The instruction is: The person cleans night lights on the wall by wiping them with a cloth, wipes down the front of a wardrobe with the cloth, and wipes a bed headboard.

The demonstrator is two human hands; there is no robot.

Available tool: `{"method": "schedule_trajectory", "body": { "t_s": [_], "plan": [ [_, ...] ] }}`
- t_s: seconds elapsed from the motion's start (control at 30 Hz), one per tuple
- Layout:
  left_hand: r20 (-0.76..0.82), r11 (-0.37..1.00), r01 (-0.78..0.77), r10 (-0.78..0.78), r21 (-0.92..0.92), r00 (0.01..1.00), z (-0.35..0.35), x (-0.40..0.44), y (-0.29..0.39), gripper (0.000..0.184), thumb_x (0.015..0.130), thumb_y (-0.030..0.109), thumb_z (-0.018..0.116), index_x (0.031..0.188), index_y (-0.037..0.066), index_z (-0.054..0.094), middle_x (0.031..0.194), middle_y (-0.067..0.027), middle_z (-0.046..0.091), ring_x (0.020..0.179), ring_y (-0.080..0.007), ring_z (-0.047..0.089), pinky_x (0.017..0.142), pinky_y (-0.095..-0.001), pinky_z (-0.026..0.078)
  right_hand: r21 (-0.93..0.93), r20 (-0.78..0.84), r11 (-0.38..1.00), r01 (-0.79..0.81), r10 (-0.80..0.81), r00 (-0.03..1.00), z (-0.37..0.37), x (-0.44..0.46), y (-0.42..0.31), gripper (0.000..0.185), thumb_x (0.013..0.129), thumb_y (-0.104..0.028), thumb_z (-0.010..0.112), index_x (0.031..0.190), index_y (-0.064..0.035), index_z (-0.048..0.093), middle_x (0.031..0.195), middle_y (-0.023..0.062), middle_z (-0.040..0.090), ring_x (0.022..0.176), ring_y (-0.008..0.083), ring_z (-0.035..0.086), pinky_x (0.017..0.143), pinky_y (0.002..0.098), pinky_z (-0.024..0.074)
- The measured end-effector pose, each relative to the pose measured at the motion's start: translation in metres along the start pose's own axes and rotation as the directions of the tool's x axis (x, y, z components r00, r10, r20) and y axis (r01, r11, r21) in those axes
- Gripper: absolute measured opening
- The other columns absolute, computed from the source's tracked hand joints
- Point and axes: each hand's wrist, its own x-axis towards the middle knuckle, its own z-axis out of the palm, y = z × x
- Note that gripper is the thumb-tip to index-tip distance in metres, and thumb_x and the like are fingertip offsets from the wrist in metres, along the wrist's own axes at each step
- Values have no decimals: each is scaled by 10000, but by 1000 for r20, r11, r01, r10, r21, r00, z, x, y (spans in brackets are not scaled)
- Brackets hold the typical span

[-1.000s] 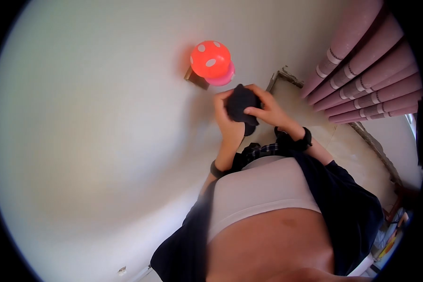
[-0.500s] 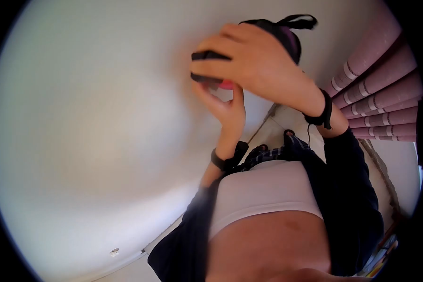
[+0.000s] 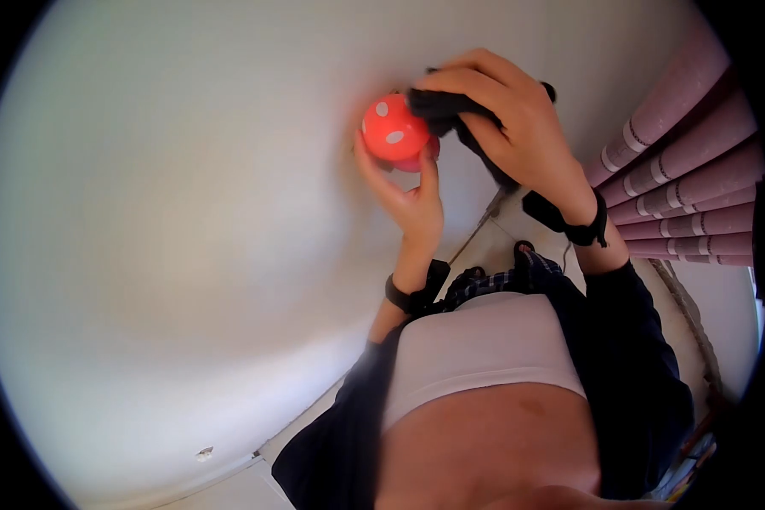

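Note:
A round, shiny red ball-like thing with white spots (image 3: 394,136) is held up against or close to the pale wall. My left hand (image 3: 412,200) holds it from below, thumb and fingers curved around its underside, where a pinker part shows. I cannot tell whether it touches the wall. My right hand (image 3: 518,119) grips a bunched black cloth (image 3: 450,109), whose edge meets the right side of the red thing. Part of the cloth hangs below the right hand, and its far end is hidden behind the hand.
The pale wall (image 3: 187,212) fills the left and top. Pink curtains (image 3: 671,174) hang at the right, close to my right forearm. My feet (image 3: 523,247) stand on a light tiled floor below my hands. A small wall fitting (image 3: 205,454) is at the lower left.
The black cloth has moved right and off the front of the red spotted thing, which now shows. My right hand has shifted right with the cloth; my left hand has stayed nearly still.

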Motion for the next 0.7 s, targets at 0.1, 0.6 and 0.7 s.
{"method": "schedule_trajectory", "body": {
  "t_s": [0.1, 0.6, 0.7],
  "plan": [
    [-4, 1000, -9, 9, 19, 1000, 1, -3, 5, 708, 799, 86, 657, 1366, -28, 249, 1343, -186, 357, 1225, -275, 370, 1015, -361, 271, -97, 68, 969, 227, -222, 973, 12, 26, -16, 321, 685, 33, 541, 950, -118, 638, 927, 19, 590, 814, 239, 569, 660, 322, 470],
    [13, 994, 97, -97, -46, 995, 7, -9, 8, 679, 817, 71, 640, 1362, -23, 248, 1338, -193, 373, 1225, -276, 398, 1036, -413, 289, 372, 14, 866, -333, 354, 935, 38, -62, 51, 307, 750, -21, 542, 1039, -104, 603, 884, 67, 578, 792, 271, 577, 671, 330, 472],
    [-3, 998, 59, -59, -26, 998, 9, -11, 5, 666, 818, 44, 626, 1359, -17, 243, 1332, -195, 377, 1221, -273, 404, 1027, -410, 303, 257, 52, 914, -313, 310, 949, 33, -48, 41, 298, 729, -26, 564, 1013, -107, 606, 886, 52, 575, 753, 264, 580, 641, 326, 474]
  ]
}}
